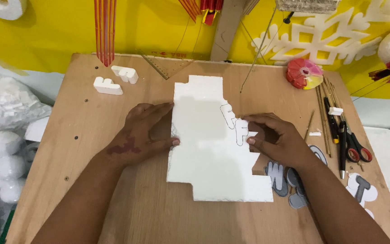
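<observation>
Head view: white foam sheet [208,149], jagged cut edges, lies flat at the middle of the wooden surface [91,108]. Left hand [143,133] lies flat on the surface at the foam sheet's left edge, fingers [173,142] spread loosely and touching that edge, gripping nothing. Right hand [274,138] is at the sheet's right edge, fingers [252,140] curled narrow, pinching the edge beside the letter outlines [234,124] drawn in pen on the foam. Two cut white foam letters [116,80] lie up and left of the sheet, well apart from it. Grey paper letter cutouts [278,178] sit just right of the sheet's lower corner, partly under the right forearm. Further right of the sheet: scissors with red and black handles [356,149], a black pen [342,149], thin wooden sticks [323,117]. A red and pink round thing [304,73] lies up and right of the sheet. A clear set square [165,65] lies just above the sheet. A thin wire [254,58] slants down toward the sheet's top right. White foam balls [1,162] sit off the surface, far left of the sheet.
</observation>
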